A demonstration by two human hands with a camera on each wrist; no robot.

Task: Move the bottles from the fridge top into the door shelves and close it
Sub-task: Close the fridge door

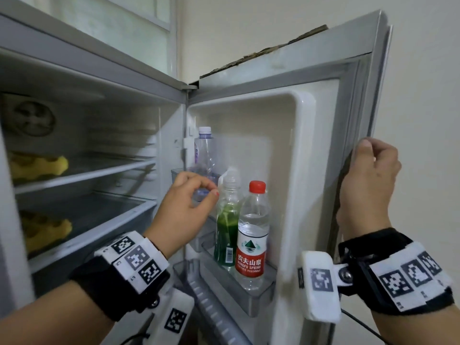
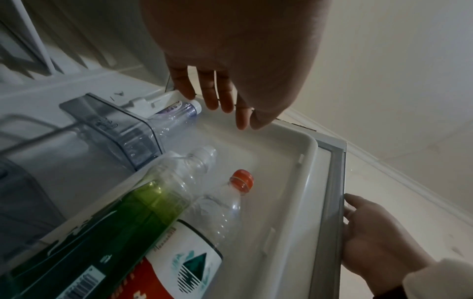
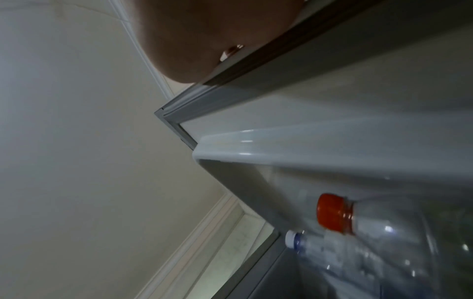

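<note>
With three bottles shelved, I hold the door edge in my curled right hand; left hand, loosely spread, must clear before closing.

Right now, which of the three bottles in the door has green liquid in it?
The middle bottle, on the lower door shelf beside the red-capped bottle. The red-capped one and the white-capped bottle on the upper shelf look clear.

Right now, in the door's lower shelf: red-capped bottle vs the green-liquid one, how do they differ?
The red-capped bottle holds clear liquid; the green-liquid bottle holds green. The red-capped bottle has a red-and-white label; the green-liquid bottle shows only a barcode strip and a clear top. Both stand upright, side by side, in the lower door shelf.
</note>
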